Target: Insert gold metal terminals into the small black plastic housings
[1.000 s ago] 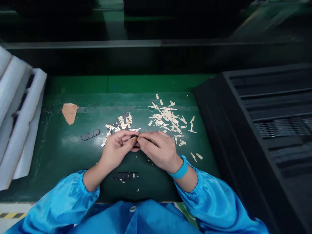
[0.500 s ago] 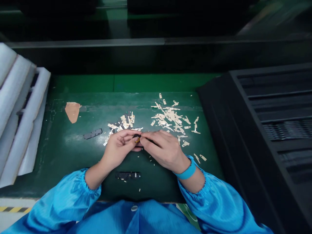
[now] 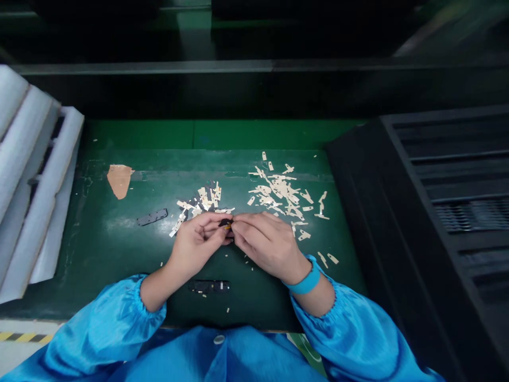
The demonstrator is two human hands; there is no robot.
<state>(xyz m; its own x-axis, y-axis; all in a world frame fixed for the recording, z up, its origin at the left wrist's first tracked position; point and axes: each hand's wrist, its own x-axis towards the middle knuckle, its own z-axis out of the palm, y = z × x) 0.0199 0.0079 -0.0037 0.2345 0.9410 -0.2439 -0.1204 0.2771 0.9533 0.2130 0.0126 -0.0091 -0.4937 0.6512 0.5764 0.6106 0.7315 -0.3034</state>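
Observation:
Between my fingertips, over the middle of the green table, is a small black part (image 3: 226, 222) with a yellow-orange bit on it. My left hand (image 3: 199, 240) is closed on its left side, thumb in front and fingers behind. The fingers of my right hand (image 3: 267, 243) are pinched together at its right side; whether they grip the part or something smaller is hidden. Nearer to me lies a black electronic module (image 3: 209, 286) with small light spots. A flat dark grey plate (image 3: 152, 217) rests to the left of my hands.
Behind my hands lie a pile of pale and dark strips (image 3: 204, 197) and a larger heap of cream-coloured pieces (image 3: 280, 188). A brown paper scrap (image 3: 119, 180) sits on the green table (image 3: 103, 254). White foam dividers (image 3: 43, 201) stand left; a black slotted crate (image 3: 369, 196) stands right.
The view has shifted slightly. My hands stay together at the black part, and my right fingers have moved a little at its edge.

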